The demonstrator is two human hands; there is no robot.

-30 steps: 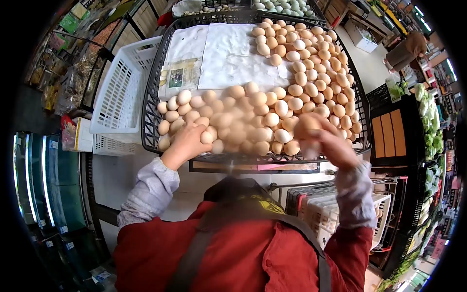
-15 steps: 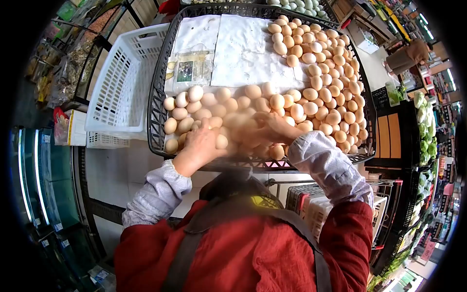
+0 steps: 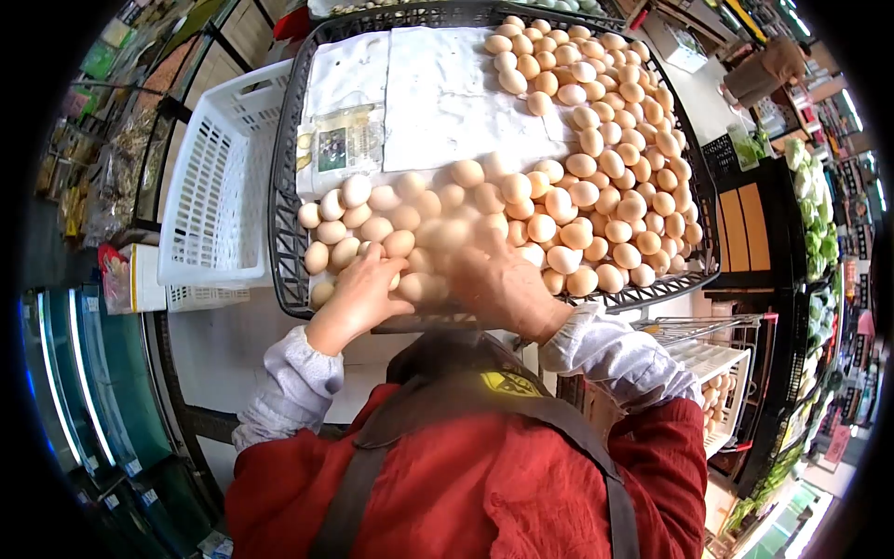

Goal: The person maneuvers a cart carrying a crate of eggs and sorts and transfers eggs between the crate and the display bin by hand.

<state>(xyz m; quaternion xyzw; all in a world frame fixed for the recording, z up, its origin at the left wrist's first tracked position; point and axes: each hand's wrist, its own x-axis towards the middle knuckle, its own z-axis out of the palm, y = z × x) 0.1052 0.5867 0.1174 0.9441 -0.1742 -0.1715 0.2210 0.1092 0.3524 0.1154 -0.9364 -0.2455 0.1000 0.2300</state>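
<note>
Brown eggs (image 3: 611,199) fill the right side and near part of a large black plastic crate (image 3: 282,244). White paper sheets (image 3: 447,98) line the far left of its floor. At the near left, my left hand (image 3: 358,293) rests against the eggs, its thumb apart from its fingers around the side of one. My right hand (image 3: 510,287) is over the near middle eggs, palm down, its fingertips smeared by motion. Whether it grips an egg is hidden. Eggs between the two hands are blurred too.
A white perforated basket (image 3: 219,186) stands against the crate's left side. At the lower right, a cart carries a white basket (image 3: 736,396) with eggs. A person (image 3: 768,70) is at the far right, beyond shelves of green vegetables (image 3: 810,219).
My right hand has come nearer to my body and slightly left, uncovering eggs on its right. My left hand stays by the near left eggs. The view has shifted a little.
</note>
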